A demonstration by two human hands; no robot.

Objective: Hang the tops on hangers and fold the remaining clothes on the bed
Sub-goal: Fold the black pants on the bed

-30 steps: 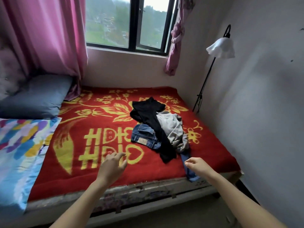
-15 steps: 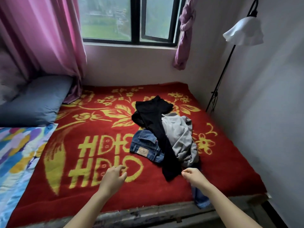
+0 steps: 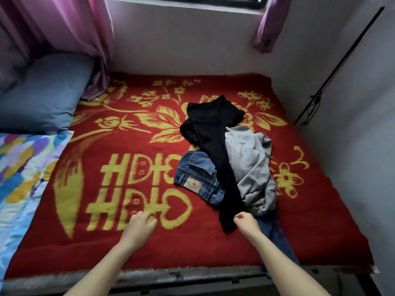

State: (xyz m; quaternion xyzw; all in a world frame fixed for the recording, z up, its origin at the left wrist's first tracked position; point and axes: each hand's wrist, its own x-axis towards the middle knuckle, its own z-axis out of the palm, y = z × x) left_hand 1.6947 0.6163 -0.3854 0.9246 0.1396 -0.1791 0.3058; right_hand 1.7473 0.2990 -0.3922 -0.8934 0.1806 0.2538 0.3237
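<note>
I see the bed [image 3: 128, 248] covered by a red blanket with yellow flowers and lettering; on its right half lies one loose heap of three clothes. A black garment [image 3: 213, 129] runs as a long strip from far to near across the top of the heap; a grey garment [image 3: 250, 163] is crumpled against its right side; a pair of blue jeans [image 3: 194, 174] shows at its left with the waistband patch up, and one denim leg trails out from under the heap to the near edge of the bed. On the left side a blue-grey pillow [image 3: 42, 97] lies at the far end, with a bright patterned quilt [image 3: 21, 167] nearer.

Both my forearms reach in from the near edge. My left hand [image 3: 140, 226] is over the yellow lettering, back up, fingers loosely curled and holding nothing; it is well apart from the heap, which lies to its right. My right hand [image 3: 245, 224] is at the near tip of the black garment, fingers bent inward; the fingertips are right at the cloth's right edge, but I cannot tell whether they pinch it or only touch it; the denim leg passes under that wrist.
</note>
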